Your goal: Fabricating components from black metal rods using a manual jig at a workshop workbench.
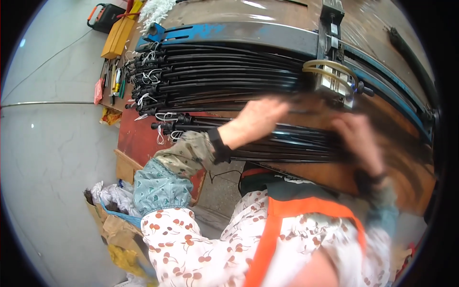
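Note:
Long thin black rods (220, 71) lie side by side across the table, with white string loops (150, 76) and black fittings at their left ends. Nearer to me is a second group of black rods (306, 138). My left hand (263, 117) reaches over the gap between the two groups; its fingertips are smeared by motion. On the right, my right hand (356, 136) is at the right end of the nearer rods, also blurred. Whether either hand grips a rod cannot be made out.
A metal clamp device (337, 81) with a yellowish hose stands behind my hands, on a blue and grey metal frame (239, 33). Hand tools (114, 81), a yellow box (119, 38) and white scraps (155, 12) are at the far left. A cardboard box with bags (114, 225) stands at lower left.

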Tool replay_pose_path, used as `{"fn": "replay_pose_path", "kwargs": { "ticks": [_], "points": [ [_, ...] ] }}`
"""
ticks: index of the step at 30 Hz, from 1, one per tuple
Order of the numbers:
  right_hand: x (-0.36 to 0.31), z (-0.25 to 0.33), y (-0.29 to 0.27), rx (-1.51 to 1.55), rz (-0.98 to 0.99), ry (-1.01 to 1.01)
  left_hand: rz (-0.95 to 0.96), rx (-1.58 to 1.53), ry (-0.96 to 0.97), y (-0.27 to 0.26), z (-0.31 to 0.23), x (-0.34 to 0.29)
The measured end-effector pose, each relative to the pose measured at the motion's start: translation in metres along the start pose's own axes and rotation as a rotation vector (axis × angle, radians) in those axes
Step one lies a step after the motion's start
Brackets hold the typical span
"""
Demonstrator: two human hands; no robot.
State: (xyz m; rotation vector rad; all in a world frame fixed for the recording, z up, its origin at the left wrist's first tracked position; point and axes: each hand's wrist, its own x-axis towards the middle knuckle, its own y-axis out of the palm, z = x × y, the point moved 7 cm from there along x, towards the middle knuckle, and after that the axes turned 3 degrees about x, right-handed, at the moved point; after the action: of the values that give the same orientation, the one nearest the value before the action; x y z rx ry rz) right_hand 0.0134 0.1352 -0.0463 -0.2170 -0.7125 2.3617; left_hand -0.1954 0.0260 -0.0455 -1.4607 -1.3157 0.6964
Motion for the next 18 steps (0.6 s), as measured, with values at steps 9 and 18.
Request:
{"fn": "replay_pose_path", "kwargs": {
  "ticks": [9, 18],
  "points": [
    [-0.022, -0.012, -0.005, 0.064, -0.057, -0.014, 0.032, 0.023, 0.03, -0.003, -0.053, 0.026],
    [-0.051, -0.008, -0.03, -0.404, -0.44, -0.73, 0.341, 0.25, 0.219, 0.008, -0.084, 0.08]
  ]
}}
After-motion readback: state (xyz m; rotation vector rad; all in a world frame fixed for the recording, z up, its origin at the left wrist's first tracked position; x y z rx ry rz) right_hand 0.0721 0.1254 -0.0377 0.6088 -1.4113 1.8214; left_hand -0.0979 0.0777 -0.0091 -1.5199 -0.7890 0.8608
